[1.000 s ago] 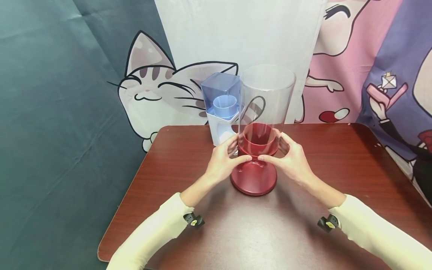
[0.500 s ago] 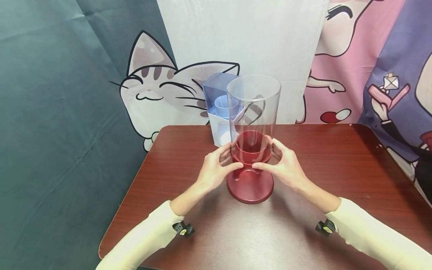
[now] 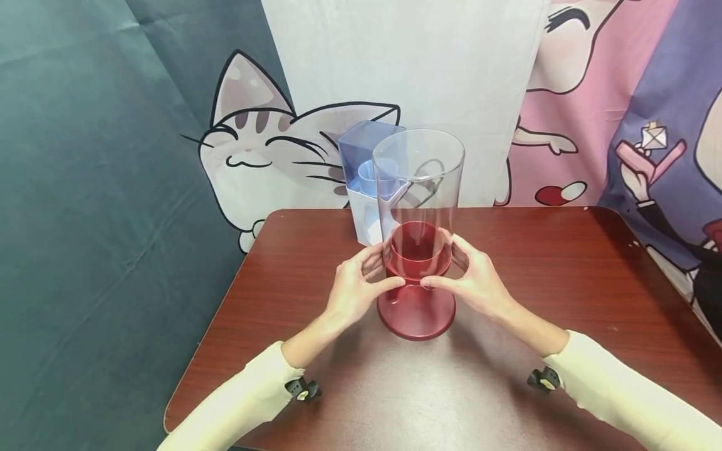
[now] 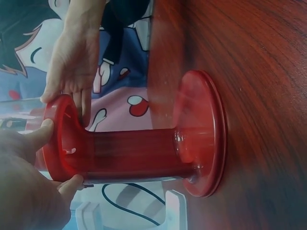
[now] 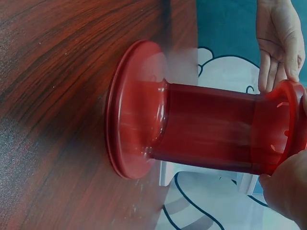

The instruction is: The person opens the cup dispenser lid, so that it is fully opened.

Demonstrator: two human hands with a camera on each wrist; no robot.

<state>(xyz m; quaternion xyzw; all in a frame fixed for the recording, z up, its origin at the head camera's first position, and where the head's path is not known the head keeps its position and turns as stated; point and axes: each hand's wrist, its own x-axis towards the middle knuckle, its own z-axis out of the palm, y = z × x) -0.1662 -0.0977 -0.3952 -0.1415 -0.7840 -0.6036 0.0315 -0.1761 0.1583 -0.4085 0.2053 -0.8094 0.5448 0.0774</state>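
A dispenser (image 3: pixel 416 310) with a red stand and a tall clear cylinder (image 3: pixel 418 178) stands upright on the wooden table. Just below the cylinder is a red collar (image 4: pixel 56 139), which both hands hold from opposite sides. My left hand (image 3: pixel 351 291) grips its left side, thumb across the front and fingers behind. On the right side, my right hand (image 3: pixel 479 282) mirrors that hold, the two thumb tips close together. In the right wrist view the round red base (image 5: pixel 136 110) sits at the tabletop, and the column rises from it to the collar.
Behind and left of the red stand is a white dispenser with a translucent blue container (image 3: pixel 366 181), partly hidden by the clear cylinder. The brown table (image 3: pixel 564 269) has rounded corners. A printed cloth (image 3: pixel 242 144) with cartoon figures hangs behind it.
The red dispenser has moved left and nearer the person, both hands holding its collar throughout. Over the last half second it shifted only slightly left.
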